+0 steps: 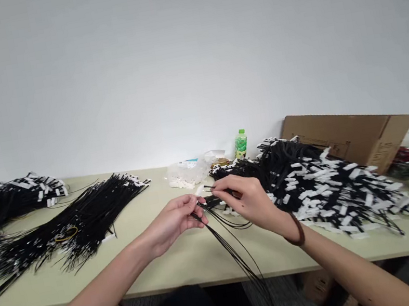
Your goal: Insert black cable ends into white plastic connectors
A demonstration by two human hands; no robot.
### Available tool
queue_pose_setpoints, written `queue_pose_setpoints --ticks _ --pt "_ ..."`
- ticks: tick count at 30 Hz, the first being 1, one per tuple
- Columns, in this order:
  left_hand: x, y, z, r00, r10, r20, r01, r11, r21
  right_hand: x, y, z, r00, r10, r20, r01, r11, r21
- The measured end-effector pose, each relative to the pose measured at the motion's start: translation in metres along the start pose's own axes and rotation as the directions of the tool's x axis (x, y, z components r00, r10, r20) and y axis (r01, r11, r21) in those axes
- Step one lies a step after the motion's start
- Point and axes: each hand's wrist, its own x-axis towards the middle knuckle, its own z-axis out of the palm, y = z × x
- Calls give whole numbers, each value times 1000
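My left hand point(175, 220) pinches a thin bunch of black cords point(234, 250) that trails down over the table's front edge toward my lap. My right hand point(247, 199), a dark band on its wrist, grips the upper ends of the same cords between its fingertips, close to the left hand. A small white tag point(199, 191) shows just above the fingers. Directly behind my right hand lies a big heap of black cords with white tags point(325, 187).
Two more black cord piles lie at the left, one point(82, 222) bound by a yellow rubber band, one point(3, 201) at the far left. A clear bag of white pieces point(186, 173), a green bottle point(241, 144) and a cardboard box point(356, 139) stand along the pale table point(192, 260).
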Motion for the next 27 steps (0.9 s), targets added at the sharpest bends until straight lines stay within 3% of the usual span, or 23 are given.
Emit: queue_pose_setpoints --ticks 3,12,21,27 --pt "-4 4 8 998 56 -19 -57 998 -5 0 -8 -7 991 -101 93 109 991 -81" --pt "0 8 12 998 53 18 -54 993 100 -2 -7 -14 971 -153 181 190 960 -205" --pt "7 6 1 997 0 84 4 999 -40 4 -2 -1 972 -222 70 232 951 -202" --pt "30 -13 -24 996 -42 80 47 997 -61 -4 26 22 976 -188 111 202 970 -136"
